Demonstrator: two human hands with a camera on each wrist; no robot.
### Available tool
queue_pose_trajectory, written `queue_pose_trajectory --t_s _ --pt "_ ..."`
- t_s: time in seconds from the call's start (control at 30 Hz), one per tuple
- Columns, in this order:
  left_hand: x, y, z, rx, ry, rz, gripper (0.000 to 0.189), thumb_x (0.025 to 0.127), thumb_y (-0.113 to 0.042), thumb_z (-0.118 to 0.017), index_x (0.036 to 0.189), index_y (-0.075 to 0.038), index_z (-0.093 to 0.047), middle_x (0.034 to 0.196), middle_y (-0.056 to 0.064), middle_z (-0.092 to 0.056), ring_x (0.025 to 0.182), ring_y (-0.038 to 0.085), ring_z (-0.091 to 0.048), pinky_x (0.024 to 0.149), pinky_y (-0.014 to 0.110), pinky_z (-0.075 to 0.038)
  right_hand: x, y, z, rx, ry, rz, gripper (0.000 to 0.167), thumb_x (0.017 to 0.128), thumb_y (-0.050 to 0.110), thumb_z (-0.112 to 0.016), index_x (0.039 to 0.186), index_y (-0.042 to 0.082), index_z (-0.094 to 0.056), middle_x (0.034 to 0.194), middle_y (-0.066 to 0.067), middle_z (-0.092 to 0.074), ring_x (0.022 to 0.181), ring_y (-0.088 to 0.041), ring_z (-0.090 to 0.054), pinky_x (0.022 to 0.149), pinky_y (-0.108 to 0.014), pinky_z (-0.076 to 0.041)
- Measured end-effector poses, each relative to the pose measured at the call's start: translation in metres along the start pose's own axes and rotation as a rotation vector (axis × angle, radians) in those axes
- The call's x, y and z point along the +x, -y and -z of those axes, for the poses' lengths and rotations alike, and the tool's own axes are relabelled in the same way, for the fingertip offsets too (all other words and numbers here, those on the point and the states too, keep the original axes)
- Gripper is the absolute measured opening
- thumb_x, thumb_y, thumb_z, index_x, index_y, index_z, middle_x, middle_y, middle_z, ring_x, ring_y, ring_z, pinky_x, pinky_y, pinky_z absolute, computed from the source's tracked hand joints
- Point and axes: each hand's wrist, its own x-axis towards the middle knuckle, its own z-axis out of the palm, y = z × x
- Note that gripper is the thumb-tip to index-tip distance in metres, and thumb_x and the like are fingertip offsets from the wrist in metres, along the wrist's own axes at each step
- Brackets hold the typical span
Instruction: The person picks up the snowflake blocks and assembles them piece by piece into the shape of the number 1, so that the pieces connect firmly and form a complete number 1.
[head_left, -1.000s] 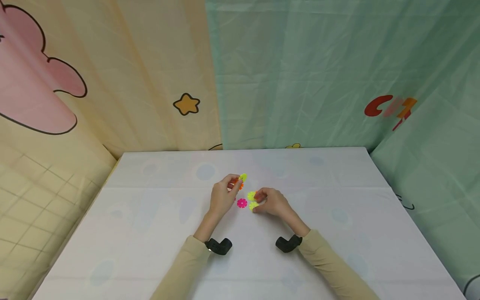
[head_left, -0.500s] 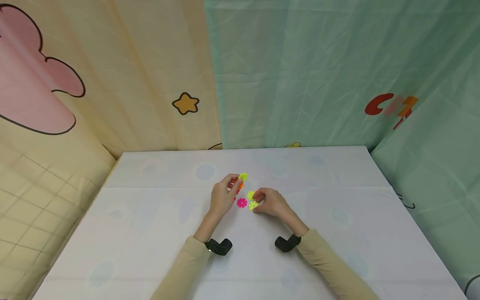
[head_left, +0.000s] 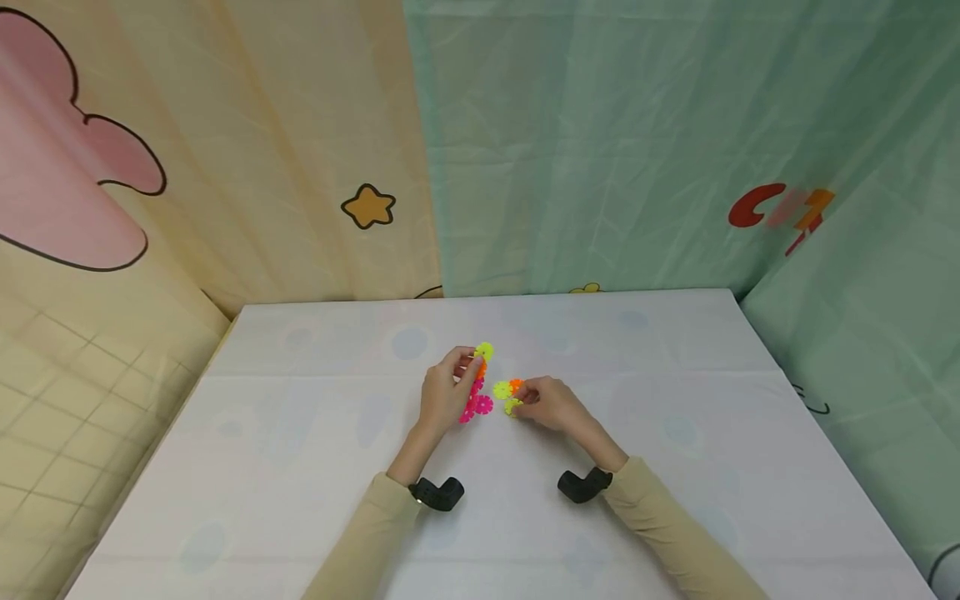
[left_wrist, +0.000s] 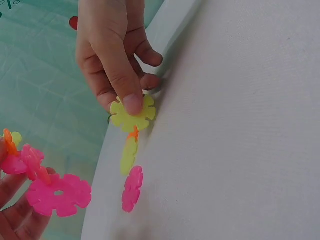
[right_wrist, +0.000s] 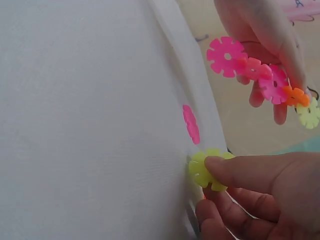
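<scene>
My left hand (head_left: pixel 445 393) grips a chain of slotted plastic snowflake discs. In the right wrist view the chain runs from a pink disc (right_wrist: pixel 226 56) through more pink and an orange disc (right_wrist: pixel 296 96) to a yellow disc (right_wrist: pixel 309 113). My right hand (head_left: pixel 550 404) pinches a yellow disc (right_wrist: pixel 204 170) between thumb and fingers. An orange disc (head_left: pixel 516 387) and another yellow disc (head_left: pixel 501 390) appear joined to it; fingers partly hide the orange one. A loose pink disc (left_wrist: pixel 132 189) lies on the table between the hands.
The table (head_left: pixel 300 467) has a white cloth with pale spots. Behind it hang a beige curtain (head_left: pixel 300 125) and a green curtain (head_left: pixel 637 150). Black wrist cameras (head_left: pixel 442 494) sit on both wrists.
My right hand has shifted slightly right, and the orange disc by its fingers shows now. The chain in my left hand has turned, showing more of its pink discs.
</scene>
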Motion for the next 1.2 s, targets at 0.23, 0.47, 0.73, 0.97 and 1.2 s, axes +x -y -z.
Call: queue_pose_trajectory --t_s 0.23,0.47,0.73,0.97,1.2 --pt "-0.001 0.001 -0.001 0.010 0.013 -0.006 0.023 0.094 -0.024 -0.062 0.111 -0.009 -0.067 0.079 0.004 -0.071 0.076 0.017 -0.063 0.065 0.024 -0.050 0.000 -0.002 0.008 0.066 -0.038 -0.005 0.024 0.083 0.019 -0.074 0.102 0.004 -0.069 0.076 -0.004 -0.059 0.064 -0.015 -0.051 0.056 -0.022 -0.041" --pt "-0.002 0.001 -0.002 0.034 0.033 0.005 0.018 0.093 -0.025 -0.064 0.104 -0.011 -0.067 0.077 0.002 -0.070 0.074 0.015 -0.062 0.061 0.022 -0.046 0.001 0.005 0.018 0.108 -0.077 0.004 0.025 0.089 0.017 -0.067 0.111 0.005 -0.069 0.080 -0.007 -0.068 0.065 -0.016 -0.060 0.060 -0.022 -0.048" --pt "-0.003 -0.001 -0.003 0.049 0.060 -0.002 0.018 0.094 -0.027 -0.062 0.103 -0.013 -0.066 0.075 0.000 -0.069 0.073 0.013 -0.061 0.060 0.021 -0.045 0.000 0.015 0.027 0.206 -0.210 0.079 0.025 0.094 0.018 -0.060 0.109 0.000 -0.066 0.081 -0.014 -0.070 0.068 -0.026 -0.066 0.061 -0.023 -0.054" --pt "-0.005 -0.002 -0.004 0.049 0.068 -0.029 0.016 0.093 -0.025 -0.063 0.102 -0.012 -0.067 0.088 0.002 -0.072 0.071 0.013 -0.061 0.060 0.021 -0.047 0.003 0.020 0.030 0.283 -0.278 0.128 0.026 0.095 0.020 -0.060 0.112 0.001 -0.065 0.084 -0.019 -0.070 0.074 -0.036 -0.067 0.063 -0.024 -0.056" --pt "-0.006 -0.003 -0.006 0.033 0.079 -0.023 0.014 0.092 -0.024 -0.064 0.099 -0.012 -0.067 0.090 0.003 -0.072 0.070 0.012 -0.062 0.061 0.021 -0.049 0.003 0.028 0.031 0.322 -0.349 0.193 0.025 0.095 0.020 -0.060 0.112 0.002 -0.065 0.084 -0.024 -0.069 0.072 -0.039 -0.065 0.061 -0.022 -0.054"
